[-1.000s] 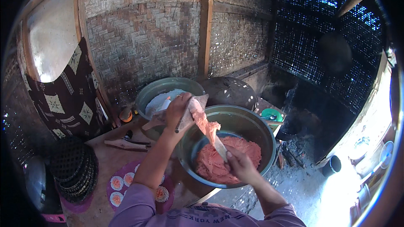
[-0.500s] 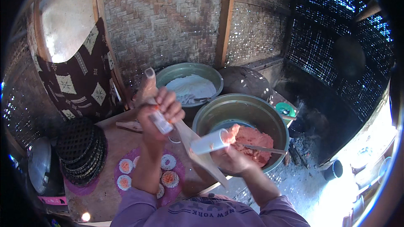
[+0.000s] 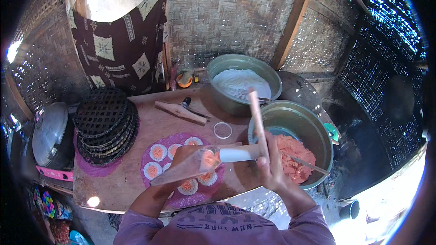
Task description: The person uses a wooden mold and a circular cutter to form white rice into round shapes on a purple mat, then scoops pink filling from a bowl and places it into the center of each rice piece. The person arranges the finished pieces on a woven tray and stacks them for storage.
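A woven wall [image 3: 227, 18] stands behind the wooden bench [image 3: 113, 190]. Above the bench, between the two hands, is a white tube [image 3: 238, 153], with orange paste [image 3: 210, 159] at its left end. The left hand [image 3: 184, 152] is behind a pointed wooden board [image 3: 175, 174]; its fingers are hidden, so I cannot say how tightly they are closed. The right hand [image 3: 272, 168], fingers extended and thumb apart, touches a wooden bar [image 3: 257, 113] at the tube's other end. Below lie white rounds [image 3: 157, 152] on a purple sheet [image 3: 146, 156]; rightward stands a green basin [image 3: 326, 168].
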